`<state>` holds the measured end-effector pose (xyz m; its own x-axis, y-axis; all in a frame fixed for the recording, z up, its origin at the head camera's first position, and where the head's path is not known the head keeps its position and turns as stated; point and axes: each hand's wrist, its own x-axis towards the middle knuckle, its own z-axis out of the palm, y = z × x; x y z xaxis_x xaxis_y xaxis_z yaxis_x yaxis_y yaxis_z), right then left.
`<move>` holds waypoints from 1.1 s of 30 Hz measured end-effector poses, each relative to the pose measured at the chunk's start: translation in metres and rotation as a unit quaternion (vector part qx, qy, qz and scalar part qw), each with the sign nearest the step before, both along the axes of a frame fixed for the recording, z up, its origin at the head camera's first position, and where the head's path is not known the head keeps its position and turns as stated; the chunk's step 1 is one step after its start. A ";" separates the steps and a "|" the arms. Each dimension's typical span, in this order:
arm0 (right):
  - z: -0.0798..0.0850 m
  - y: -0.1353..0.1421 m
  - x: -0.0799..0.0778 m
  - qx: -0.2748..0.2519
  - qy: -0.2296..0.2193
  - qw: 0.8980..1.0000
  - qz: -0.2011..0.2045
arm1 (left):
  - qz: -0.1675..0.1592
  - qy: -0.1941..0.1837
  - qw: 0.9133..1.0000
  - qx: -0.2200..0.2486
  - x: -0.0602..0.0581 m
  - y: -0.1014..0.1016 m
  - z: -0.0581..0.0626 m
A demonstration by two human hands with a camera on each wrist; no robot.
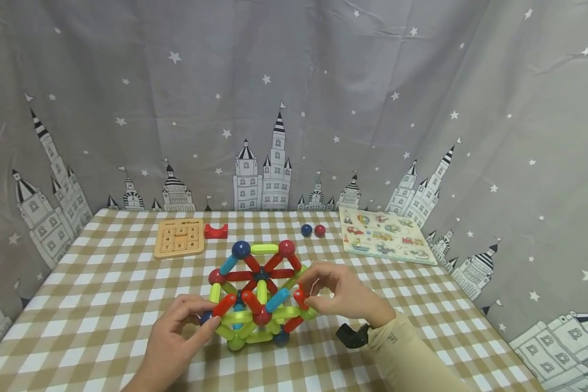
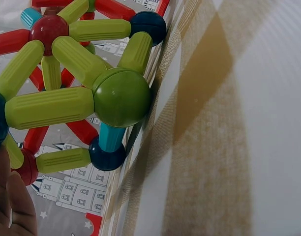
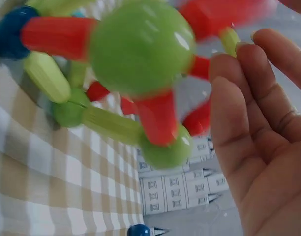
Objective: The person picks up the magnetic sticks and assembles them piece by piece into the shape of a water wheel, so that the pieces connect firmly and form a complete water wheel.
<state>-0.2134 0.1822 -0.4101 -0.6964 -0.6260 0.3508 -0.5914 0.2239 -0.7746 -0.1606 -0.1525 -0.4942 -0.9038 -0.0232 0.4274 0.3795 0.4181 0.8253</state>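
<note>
In the head view, a structure of magnetic rods and balls stands on the checked cloth. It joins red, lime green and light blue rods with blue, red and green balls. My left hand holds its near left corner, thumb and fingers around a dark blue ball and the foot of a red rod. At the right side, my right hand pinches an upright red rod between thumb and forefinger. A light blue rod leans up from the front red ball.
Behind the structure lie a wooden number puzzle, a red curved piece, a loose blue ball and a loose red ball. A picture board lies at the back right. A grey curtain hangs behind.
</note>
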 end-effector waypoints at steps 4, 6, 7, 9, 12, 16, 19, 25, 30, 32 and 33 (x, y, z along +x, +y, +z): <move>0.003 0.013 -0.030 0.007 -0.042 0.990 -0.135 | 0.001 -0.010 1.000 0.003 0.000 0.000 0.003; 0.002 0.022 -0.057 0.026 -0.050 0.972 -0.228 | 0.000 -0.008 1.000 0.005 -0.001 0.002 0.005; 0.000 0.027 -0.072 0.031 -0.054 0.962 -0.266 | -0.001 -0.006 1.000 0.007 -0.002 0.002 0.005; -0.005 0.035 -0.101 0.050 -0.057 0.942 -0.327 | -0.004 -0.002 1.000 0.010 -0.003 0.003 0.006; -0.015 0.043 -0.139 0.068 -0.080 0.922 -0.373 | -0.008 -0.003 1.000 0.013 -0.004 0.003 0.007; -0.034 0.047 -0.176 0.077 -0.130 0.919 -0.365 | 0.004 -0.005 1.000 0.016 0.001 0.003 0.006; -0.047 0.048 -0.189 0.108 -0.144 0.916 -0.357 | 0.012 -0.021 0.999 0.022 0.007 0.005 0.004; -0.058 0.048 -0.197 0.151 -0.132 0.918 -0.343 | 0.012 -0.047 0.998 0.035 0.012 0.006 0.004; -0.063 0.047 -0.203 0.160 -0.124 0.914 -0.351 | 0.018 -0.049 0.998 0.027 0.011 0.003 0.007; -0.064 0.047 -0.204 0.163 -0.106 0.915 -0.354 | 0.014 -0.046 0.999 0.026 0.009 0.002 0.008; -0.064 0.047 -0.204 0.168 -0.094 0.914 -0.356 | 0.008 -0.040 0.999 0.026 0.007 0.002 0.008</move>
<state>-0.4176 0.2296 -0.4745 -0.9977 -0.0404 0.0542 -0.0662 0.7447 -0.6641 -0.1533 -0.1506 -0.4859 -0.9344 -0.0576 0.3515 0.3053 0.3790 0.8736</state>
